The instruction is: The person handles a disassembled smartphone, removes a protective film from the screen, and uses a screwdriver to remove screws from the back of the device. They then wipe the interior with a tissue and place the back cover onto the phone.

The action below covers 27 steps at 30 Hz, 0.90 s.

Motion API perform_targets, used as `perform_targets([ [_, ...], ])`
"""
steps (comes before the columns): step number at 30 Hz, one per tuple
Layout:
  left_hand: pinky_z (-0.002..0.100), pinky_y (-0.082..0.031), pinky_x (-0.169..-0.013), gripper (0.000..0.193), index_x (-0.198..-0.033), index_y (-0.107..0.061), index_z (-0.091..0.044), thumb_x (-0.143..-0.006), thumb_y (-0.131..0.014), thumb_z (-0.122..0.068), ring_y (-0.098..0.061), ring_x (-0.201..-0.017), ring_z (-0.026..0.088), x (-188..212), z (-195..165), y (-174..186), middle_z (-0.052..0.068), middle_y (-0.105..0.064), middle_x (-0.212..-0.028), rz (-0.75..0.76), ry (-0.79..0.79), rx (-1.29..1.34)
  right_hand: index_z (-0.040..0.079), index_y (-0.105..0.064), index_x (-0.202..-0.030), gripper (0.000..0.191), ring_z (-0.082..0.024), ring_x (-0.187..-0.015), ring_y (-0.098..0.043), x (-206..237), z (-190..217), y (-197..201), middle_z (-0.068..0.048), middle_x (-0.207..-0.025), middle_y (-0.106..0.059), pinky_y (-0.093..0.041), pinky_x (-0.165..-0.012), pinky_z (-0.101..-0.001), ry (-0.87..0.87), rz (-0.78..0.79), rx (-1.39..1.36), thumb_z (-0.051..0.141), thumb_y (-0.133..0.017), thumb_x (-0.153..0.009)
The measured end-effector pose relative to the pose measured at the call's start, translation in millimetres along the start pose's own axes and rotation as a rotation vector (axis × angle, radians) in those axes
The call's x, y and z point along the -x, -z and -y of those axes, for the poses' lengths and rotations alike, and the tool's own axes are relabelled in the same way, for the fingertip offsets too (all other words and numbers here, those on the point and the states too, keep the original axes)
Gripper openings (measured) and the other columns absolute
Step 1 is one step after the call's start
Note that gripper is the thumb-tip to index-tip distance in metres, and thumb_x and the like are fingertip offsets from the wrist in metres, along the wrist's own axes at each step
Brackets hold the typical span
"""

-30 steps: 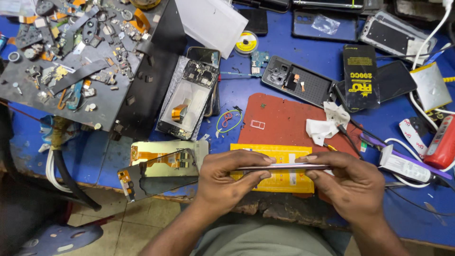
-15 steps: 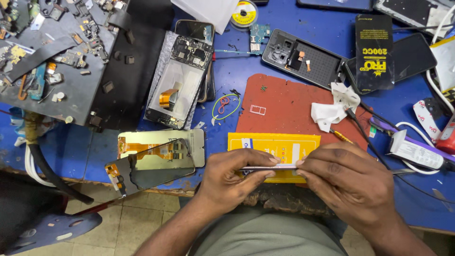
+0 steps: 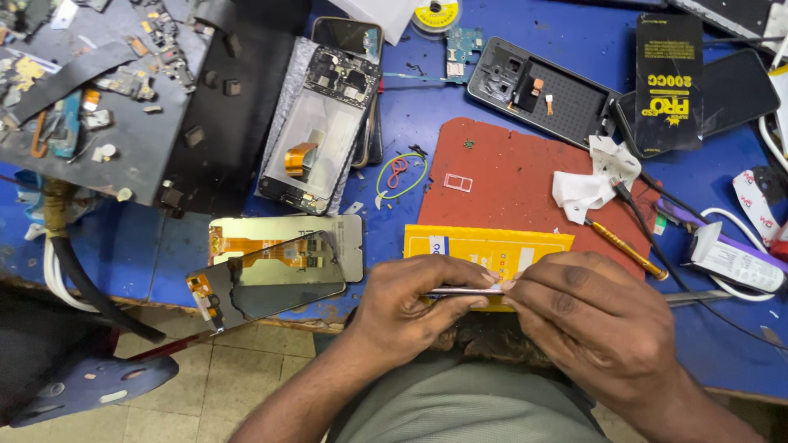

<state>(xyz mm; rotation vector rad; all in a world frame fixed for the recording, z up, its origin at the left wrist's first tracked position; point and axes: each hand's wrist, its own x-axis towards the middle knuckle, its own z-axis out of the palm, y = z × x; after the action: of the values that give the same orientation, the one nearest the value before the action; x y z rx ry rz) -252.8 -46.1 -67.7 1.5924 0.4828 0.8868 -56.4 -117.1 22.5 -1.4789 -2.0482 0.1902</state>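
Note:
My left hand (image 3: 414, 310) and my right hand (image 3: 595, 324) both grip a thin flat phone part (image 3: 461, 290), seen edge-on, at the near edge of the blue workbench (image 3: 427, 123). The fingertips of both hands meet around its right end. Just beyond the hands lies a yellow box (image 3: 484, 246), resting partly on a red mat (image 3: 509, 176). Left of my left hand lie two phone screens with orange flex cables (image 3: 271, 262).
An opened phone frame with a circuit board (image 3: 324, 123) lies at centre back. A dark phone back cover (image 3: 533, 90), a black box (image 3: 669, 82), white tissue (image 3: 591, 180), a screwdriver (image 3: 628, 250) and a black tray of small parts (image 3: 107, 90) surround the mat.
The view has moved closer and lower over the bench. Both hands stay on the thin part, with the right fingers shifted toward its right end.

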Motion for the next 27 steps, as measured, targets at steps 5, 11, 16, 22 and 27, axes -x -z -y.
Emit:
perform_targets([
  [5, 0.032, -0.063, -0.092, 0.039, -0.13, -0.062, -0.003, -0.094, -0.075, -0.005, -0.078, -0.108, 0.02, -0.8, -2.5, 1.8, 0.011, -0.077, -0.115, 0.013, 0.081, 0.016, 0.002, -0.073, -0.095, 0.02, -0.023, -0.087, -0.071, -7.0, 3.8, -3.0, -0.007, -0.092, -0.07, -0.057, -0.076, -0.0362, 0.009, -0.006, 0.024, 0.001, -0.081, -0.078],
  [11, 0.032, -0.064, -0.095, 0.058, -0.148, -0.048, -0.011, -0.097, -0.075, -0.01, -0.077, -0.115, 0.022, 1.0, -6.0, 3.1, 0.01, -0.078, -0.118, 0.053, 0.155, 0.046, 0.003, -0.074, -0.095, 0.019, -0.024, -0.087, -0.072, -15.1, 10.8, -6.3, -0.008, -0.093, -0.072, -0.057, -0.075, -0.0363, -0.009, 0.064, 0.036, 0.004, -0.08, -0.077],
  [16, 0.036, -0.063, -0.096, 0.067, -0.154, -0.038, -0.017, -0.097, -0.072, -0.007, -0.075, -0.119, 0.028, 1.3, -5.2, 5.4, 0.012, -0.076, -0.121, 0.07, 0.121, 0.005, 0.003, -0.073, -0.095, 0.021, -0.025, -0.088, -0.071, -23.4, 16.5, -14.0, -0.008, -0.094, -0.072, -0.057, -0.077, -0.0365, 0.028, 0.079, 0.005, 0.008, -0.081, -0.077],
  [22, 0.038, -0.063, -0.094, 0.069, -0.156, -0.036, -0.017, -0.097, -0.07, -0.006, -0.072, -0.121, 0.033, 1.1, -4.0, 5.2, 0.014, -0.075, -0.124, 0.068, 0.113, 0.002, 0.002, -0.073, -0.098, 0.023, -0.025, -0.091, -0.072, -30.7, 23.7, -19.4, -0.008, -0.096, -0.072, -0.057, -0.079, -0.0369, 0.07, 0.09, -0.015, 0.006, -0.08, -0.077],
  [27, 0.036, -0.063, -0.092, 0.069, -0.155, -0.037, -0.016, -0.097, -0.073, -0.007, -0.076, -0.115, 0.029, 0.5, -1.9, 6.0, 0.013, -0.078, -0.118, 0.031, 0.119, 0.008, 0.005, -0.074, -0.1, 0.026, -0.025, -0.092, -0.073, -31.1, 13.5, -16.0, -0.008, -0.1, -0.074, -0.057, -0.08, -0.0352, 0.073, 0.139, -0.065, 0.007, -0.082, -0.075],
])
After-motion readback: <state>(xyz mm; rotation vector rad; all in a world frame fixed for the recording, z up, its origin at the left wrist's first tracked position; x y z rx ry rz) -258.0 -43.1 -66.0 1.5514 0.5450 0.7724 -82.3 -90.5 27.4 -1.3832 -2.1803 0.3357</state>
